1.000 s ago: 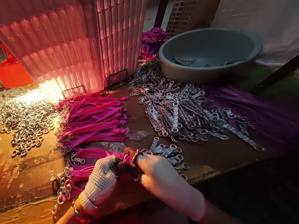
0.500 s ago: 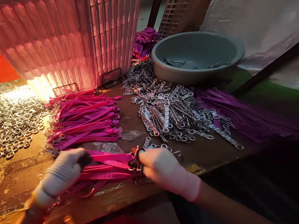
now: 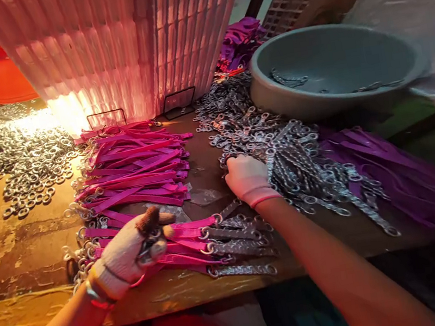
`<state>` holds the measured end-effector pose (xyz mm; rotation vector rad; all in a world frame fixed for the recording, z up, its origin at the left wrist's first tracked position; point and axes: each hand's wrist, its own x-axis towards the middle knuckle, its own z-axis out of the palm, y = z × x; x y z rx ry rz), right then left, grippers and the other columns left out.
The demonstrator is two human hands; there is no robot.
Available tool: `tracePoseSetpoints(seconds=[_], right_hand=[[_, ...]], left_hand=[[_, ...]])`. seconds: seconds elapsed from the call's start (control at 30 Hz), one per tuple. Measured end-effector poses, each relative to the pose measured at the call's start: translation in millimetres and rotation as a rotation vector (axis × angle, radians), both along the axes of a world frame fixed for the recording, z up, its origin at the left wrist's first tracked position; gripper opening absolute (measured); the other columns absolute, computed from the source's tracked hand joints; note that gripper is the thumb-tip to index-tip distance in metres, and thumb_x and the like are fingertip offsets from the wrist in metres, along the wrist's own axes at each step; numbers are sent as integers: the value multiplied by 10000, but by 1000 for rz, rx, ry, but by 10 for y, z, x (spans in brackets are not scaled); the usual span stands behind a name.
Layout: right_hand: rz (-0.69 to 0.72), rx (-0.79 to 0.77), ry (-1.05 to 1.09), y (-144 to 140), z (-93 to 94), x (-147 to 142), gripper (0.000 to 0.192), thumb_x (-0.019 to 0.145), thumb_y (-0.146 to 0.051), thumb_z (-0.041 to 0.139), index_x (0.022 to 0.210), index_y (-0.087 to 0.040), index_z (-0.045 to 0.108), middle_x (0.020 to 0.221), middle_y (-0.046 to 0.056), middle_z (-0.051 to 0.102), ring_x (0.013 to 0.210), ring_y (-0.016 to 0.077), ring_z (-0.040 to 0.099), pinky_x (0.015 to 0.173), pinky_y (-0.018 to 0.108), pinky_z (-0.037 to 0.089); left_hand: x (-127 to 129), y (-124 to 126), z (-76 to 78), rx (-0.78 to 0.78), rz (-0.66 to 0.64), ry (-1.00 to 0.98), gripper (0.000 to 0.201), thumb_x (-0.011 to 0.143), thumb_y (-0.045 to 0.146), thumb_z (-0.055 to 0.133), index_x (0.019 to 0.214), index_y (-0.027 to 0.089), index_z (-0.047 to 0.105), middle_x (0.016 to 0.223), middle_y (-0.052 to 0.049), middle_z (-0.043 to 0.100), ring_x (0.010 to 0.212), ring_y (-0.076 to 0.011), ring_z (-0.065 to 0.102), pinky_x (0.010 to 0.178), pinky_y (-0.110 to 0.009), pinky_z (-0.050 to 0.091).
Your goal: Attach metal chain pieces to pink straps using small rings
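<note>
So the right hand is curled into a fist at the left edge of the chain pile, on the near-left side of the basin. Fingertips are tucked out of sight, so can't tell if it's pinching a chain or not. Left hand is half curled above the straps, way off to the left of the basin; can't make out whether there's anything in it either.

Main thing: the pile sits right against the right hand, mostly to its right, so that one's nearest by far. Long axes are jumbled, though lots of chains slant from the basin toward the worktop's near edge. The straps run crosswise instead, with chains linked on their basin-side ends. Loose rings are farther left of the basin.
</note>
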<state>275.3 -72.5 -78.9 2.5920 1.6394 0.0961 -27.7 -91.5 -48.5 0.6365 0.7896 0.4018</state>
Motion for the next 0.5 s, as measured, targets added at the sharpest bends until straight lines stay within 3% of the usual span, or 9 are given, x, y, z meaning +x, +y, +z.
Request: tracePoseSetpoints(seconds=[0.07, 0.13, 0.27, 0.4, 0.5], right_hand=[[8, -23, 26, 97, -57, 13, 282, 848, -69, 468, 1002, -44, 703, 964, 226, 681, 895, 301, 656, 683, 328, 416], [25, -34, 40, 104, -84, 3, 284, 843, -77, 462, 986, -55, 707, 966, 224, 677, 909, 298, 648, 694, 329, 420], [88, 89, 165, -52, -49, -101, 328, 834, -97, 458, 1085, -67, 668, 1074, 206, 664, 1008, 294, 615, 801, 331, 444], [378, 303, 554, -347, 83, -410, 416, 811, -66, 444, 1170, -155, 634, 1083, 106, 701, 1017, 249, 638, 889, 332, 479], [635, 320, 621, -580, 215, -714, 464, 804, -49, 468, 1220, -195, 612, 1136, 90, 679, 1017, 230, 641, 885, 333, 503]], left_hand=[[125, 45, -59, -157, -49, -117, 476, 856, 564, 617, 1044, 127, 633, 794, -49, 638, 427, -62, 494, 305, -140, 239], [168, 88, -83, -220, -79, -175, 498, 890, 567, 547, 1083, 115, 631, 830, -77, 657, 443, -81, 530, 305, -152, 260], [163, 107, -86, -134, -75, -117, 344, 826, 315, 639, 1107, 118, 632, 835, -66, 669, 397, -40, 433, 304, -158, 214], [166, 62, -71, 57, -58, -3, 342, 791, 239, 691, 1110, 142, 617, 832, -40, 678, 387, -15, 366, 318, -156, 204], [168, 14, -70, 155, -79, 23, 299, 826, 303, 671, 1073, 148, 608, 762, -24, 667, 377, -19, 365, 339, -155, 247]])
